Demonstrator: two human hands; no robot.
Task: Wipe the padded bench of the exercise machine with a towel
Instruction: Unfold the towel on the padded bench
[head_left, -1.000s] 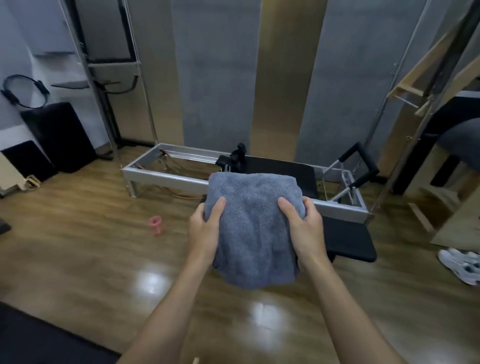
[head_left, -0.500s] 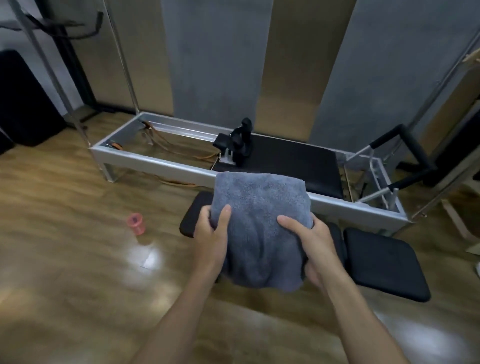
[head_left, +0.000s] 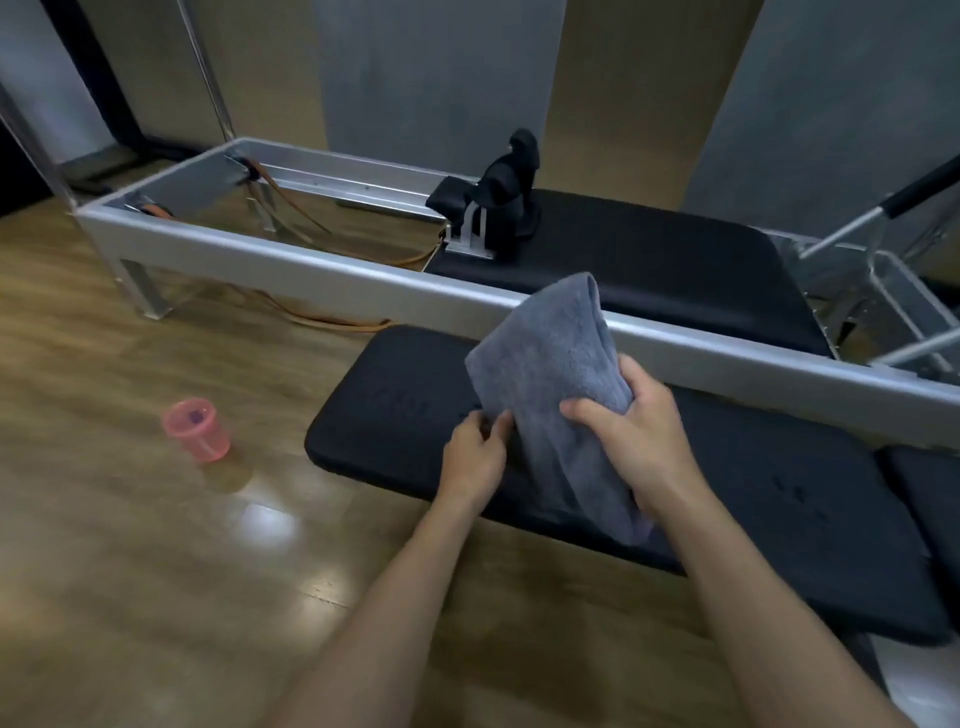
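Wood-floored studio; black padded bench (head_left: 405, 415) beside a metal-framed exercise machine (head_left: 363, 280).
Left hand (head_left: 475, 454) and right hand (head_left: 641, 434) grip a grey towel (head_left: 550, 374) directly above the bench, which runs left-right.

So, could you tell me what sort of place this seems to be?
Probably a Pilates or fitness studio: a silver-framed exercise machine with a black sliding pad, a padded bench beside it on a wood floor, and a person holding a grey towel.

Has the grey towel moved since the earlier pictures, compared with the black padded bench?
Yes. The towel has come down toward the near padded bench; its lower end now hangs just over the pad, with both hands on it.
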